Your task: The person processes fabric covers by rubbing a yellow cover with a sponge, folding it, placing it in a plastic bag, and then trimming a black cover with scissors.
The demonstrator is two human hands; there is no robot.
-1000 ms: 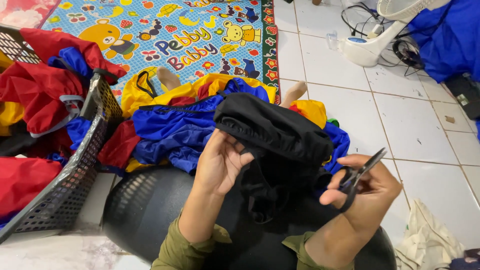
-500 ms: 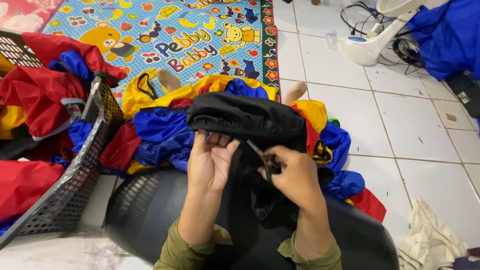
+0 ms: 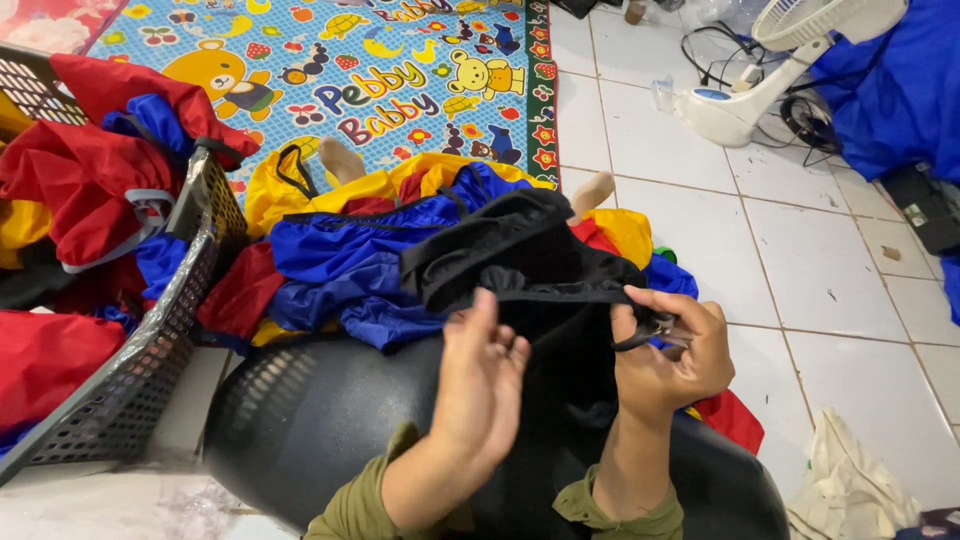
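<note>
A black fabric garment with a folded, banded edge [image 3: 520, 265] sits at the centre of the frame, draped over a heap of shiny blue, yellow and red cloth pieces [image 3: 340, 265] and hanging down toward the person's lap. The right hand [image 3: 672, 355], just right of centre, is closed around a small pair of dark-handled scissors [image 3: 652, 330], with the thumb and fingers also pinching the garment's thin black edge band; whether the blades are apart or together cannot be told. The left hand [image 3: 482, 385], just below centre, is open with fingers spread and slightly curled, its fingertips touching the same black edge beside the right hand, not gripping it. Both forearms wear olive-green sleeves. Beneath the hands lies a rounded black plastic surface with a perforated patch [image 3: 320, 410]. At the left edge stands a dark mesh plastic basket [image 3: 150, 350] stuffed with red, blue and yellow fabric. At the upper left lies a colourful children's play mat with cartoon animals [image 3: 330, 70], and at the upper right a white standing fan [image 3: 760, 80] lies on the white tiled floor [image 3: 830, 260], near a blue cloth.
</note>
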